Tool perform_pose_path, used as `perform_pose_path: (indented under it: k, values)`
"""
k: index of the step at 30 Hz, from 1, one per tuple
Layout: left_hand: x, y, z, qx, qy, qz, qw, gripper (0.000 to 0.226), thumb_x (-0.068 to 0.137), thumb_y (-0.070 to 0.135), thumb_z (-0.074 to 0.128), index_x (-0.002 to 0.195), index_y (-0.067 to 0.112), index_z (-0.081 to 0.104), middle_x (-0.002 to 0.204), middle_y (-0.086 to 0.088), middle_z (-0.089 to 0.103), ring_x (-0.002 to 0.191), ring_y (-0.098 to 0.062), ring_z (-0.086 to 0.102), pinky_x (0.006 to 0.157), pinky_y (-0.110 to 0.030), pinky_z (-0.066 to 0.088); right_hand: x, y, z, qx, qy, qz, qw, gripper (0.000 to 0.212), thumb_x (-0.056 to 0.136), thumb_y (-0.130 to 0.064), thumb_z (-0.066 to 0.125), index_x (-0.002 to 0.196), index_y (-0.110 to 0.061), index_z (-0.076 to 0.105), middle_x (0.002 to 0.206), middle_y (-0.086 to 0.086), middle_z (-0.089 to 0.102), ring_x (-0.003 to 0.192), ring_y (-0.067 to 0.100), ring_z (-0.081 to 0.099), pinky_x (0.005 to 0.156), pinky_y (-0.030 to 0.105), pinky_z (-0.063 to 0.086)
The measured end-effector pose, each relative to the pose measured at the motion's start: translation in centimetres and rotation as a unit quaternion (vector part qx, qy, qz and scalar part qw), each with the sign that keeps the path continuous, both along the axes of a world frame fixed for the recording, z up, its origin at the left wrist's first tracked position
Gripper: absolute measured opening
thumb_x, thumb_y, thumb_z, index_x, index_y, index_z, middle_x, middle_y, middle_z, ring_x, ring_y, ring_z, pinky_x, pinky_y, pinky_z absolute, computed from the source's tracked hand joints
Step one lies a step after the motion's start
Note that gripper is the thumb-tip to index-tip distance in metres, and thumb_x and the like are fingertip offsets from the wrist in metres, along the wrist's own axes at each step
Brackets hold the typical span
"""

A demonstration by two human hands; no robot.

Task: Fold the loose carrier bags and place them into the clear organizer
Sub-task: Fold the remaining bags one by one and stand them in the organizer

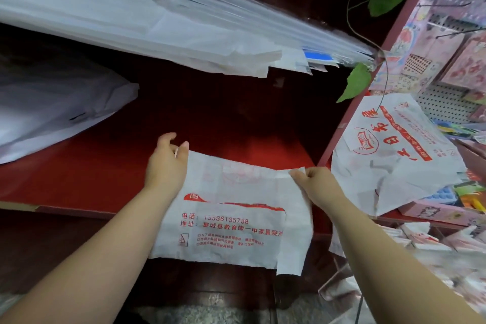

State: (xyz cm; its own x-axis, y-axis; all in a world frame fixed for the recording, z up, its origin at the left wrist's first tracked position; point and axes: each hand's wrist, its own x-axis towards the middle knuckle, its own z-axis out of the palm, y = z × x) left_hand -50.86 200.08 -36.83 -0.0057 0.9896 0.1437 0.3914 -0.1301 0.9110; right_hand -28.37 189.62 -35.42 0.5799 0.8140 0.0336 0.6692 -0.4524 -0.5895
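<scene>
White carrier bag [236, 221] with red print, hanging before the red shelf [92, 171]; left hand [167, 163] pinches its upper left corner; right hand [315, 183], fingers curled, pinches the upper right.

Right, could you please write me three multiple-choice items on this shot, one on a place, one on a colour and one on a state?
1. Where does the second printed bag lie relative to the held bag?
A. To its right
B. To its left
C. Under it

2. What colour is the held bag's print?
A. Blue
B. Red
C. Green

3. What is the right hand doing?
A. Hanging free
B. Lying flat on the shelf
C. Pinching the held bag's upper corner

Key: 1 A, it lies nearer the picture's right edge; 2 B, the lettering is red; 3 C, its fingers close on that corner.
</scene>
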Motion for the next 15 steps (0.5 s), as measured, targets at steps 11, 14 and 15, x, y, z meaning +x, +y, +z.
perform_pose_path:
  k: [11, 14, 15]
  values:
    - [0.2, -1.7, -1.6, 0.036, 0.428, -0.244, 0.869, 0.048, 0.101, 0.032, 0.014, 0.147, 0.023, 0.006, 0.156, 0.005, -0.005, 0.142, -0.007, -0.008, 0.113, -0.031, -0.009, -1.1, 2.3, -0.9, -0.063, -0.227, -0.078, 0.969, 0.02, 0.092, -0.023, 0.043, 0.104, -0.008, 0.046, 0.101, 0.011, 0.054, 0.103, 0.032, 0.05, 0.079, 0.036, 0.038]
    - [0.5, -1.7, -1.7, 0.036, 0.451, -0.236, 0.86, 0.049, 0.1, 0.032, 0.014, 0.147, 0.023, 0.002, 0.156, 0.003, -0.007, 0.142, -0.008, -0.01, 0.113, -0.033, -0.009, -3.0, 3.1, -0.8, -0.02, -0.278, 0.0, 0.96, 0.044, 0.094, -0.025, 0.043, 0.135, -0.009, 0.037, 0.146, 0.013, 0.03, 0.133, 0.028, 0.027, 0.105, 0.037, 0.024]
    - [0.5, -1.7, -1.8, 0.034, 0.455, -0.236, 0.858, 0.05, 0.1, 0.031, 0.014, 0.147, 0.024, 0.002, 0.156, 0.002, -0.008, 0.142, -0.009, -0.01, 0.113, -0.034, -0.009, -4.1, 3.5, -0.8, -0.013, -0.265, 0.058, 0.962, 0.048, 0.095, -0.026, 0.041, 0.14, -0.011, 0.032, 0.152, 0.011, 0.02, 0.139, 0.025, 0.018, 0.111, 0.035, 0.016]
